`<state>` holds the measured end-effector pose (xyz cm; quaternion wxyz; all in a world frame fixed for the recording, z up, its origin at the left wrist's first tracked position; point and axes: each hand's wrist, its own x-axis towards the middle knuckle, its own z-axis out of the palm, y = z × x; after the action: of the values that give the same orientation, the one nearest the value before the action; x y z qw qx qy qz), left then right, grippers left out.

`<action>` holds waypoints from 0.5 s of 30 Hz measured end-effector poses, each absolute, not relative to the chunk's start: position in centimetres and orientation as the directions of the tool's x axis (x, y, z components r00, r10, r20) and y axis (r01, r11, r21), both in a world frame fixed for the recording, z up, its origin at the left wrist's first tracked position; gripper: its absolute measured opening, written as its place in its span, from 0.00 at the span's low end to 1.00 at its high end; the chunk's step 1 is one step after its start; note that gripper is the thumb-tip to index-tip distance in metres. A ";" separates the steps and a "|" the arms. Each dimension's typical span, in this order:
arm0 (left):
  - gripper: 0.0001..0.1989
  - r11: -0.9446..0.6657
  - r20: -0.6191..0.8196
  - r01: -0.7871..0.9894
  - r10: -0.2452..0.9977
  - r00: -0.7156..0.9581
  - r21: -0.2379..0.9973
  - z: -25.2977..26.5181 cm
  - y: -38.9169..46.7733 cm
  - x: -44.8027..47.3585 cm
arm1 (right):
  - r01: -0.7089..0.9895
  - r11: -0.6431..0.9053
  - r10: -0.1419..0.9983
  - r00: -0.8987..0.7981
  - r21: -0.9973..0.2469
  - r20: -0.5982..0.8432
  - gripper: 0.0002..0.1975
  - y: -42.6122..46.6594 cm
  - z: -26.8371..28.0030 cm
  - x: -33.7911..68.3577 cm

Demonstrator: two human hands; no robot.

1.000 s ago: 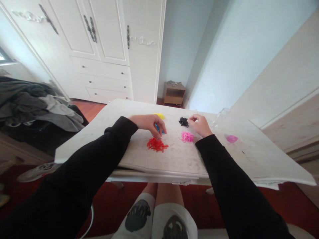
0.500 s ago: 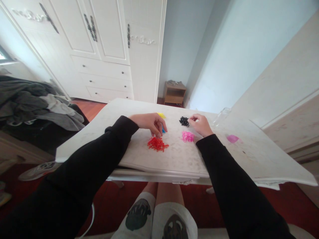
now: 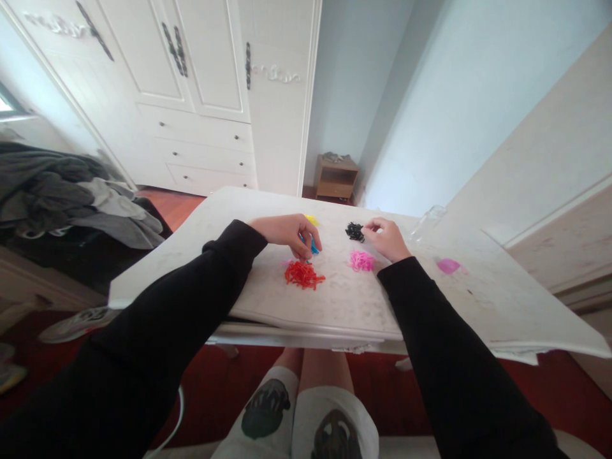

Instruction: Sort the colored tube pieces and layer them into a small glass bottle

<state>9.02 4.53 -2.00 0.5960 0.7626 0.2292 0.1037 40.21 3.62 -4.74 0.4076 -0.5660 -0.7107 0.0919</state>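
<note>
Small heaps of thin, curly strands that look like rubber bands lie on the white table (image 3: 335, 312). My left hand (image 3: 292, 233) is bent over the blue heap (image 3: 314, 247), fingers curled and tips together just behind the red heap (image 3: 304, 275). Part of the blue heap is hidden by those fingers. Beyond them, a bit of the yellow heap (image 3: 312, 220) shows. My right hand (image 3: 385, 238) pinches at the right edge of the black heap (image 3: 354, 231); what is between the fingertips is too small to make out. Nearer me is the pink heap (image 3: 362, 261).
A clear container (image 3: 428, 223) lies to the right of my right hand. Farther right is a flat pink patch (image 3: 448, 265). A white wardrobe (image 3: 205, 83) and a small wooden cabinet (image 3: 337, 176) stand behind the table; dark clothes (image 3: 52, 185) are piled at left.
My left fingers have shifted slightly, and more of the blue heap shows between and beside them. My right hand stays at the black heap. The whole view has moved a little.
</note>
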 end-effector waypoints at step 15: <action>0.16 -0.236 -0.173 0.303 0.447 0.878 0.923 -1.0 5.0 7.4 | 0.728 0.343 0.884 -0.036 -0.594 0.466 0.06 3.4 -4.6 40.0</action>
<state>7.37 4.98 -0.98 0.5698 0.7837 0.2391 0.0633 39.95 3.45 -4.60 0.4035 -0.5651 -0.7131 0.0965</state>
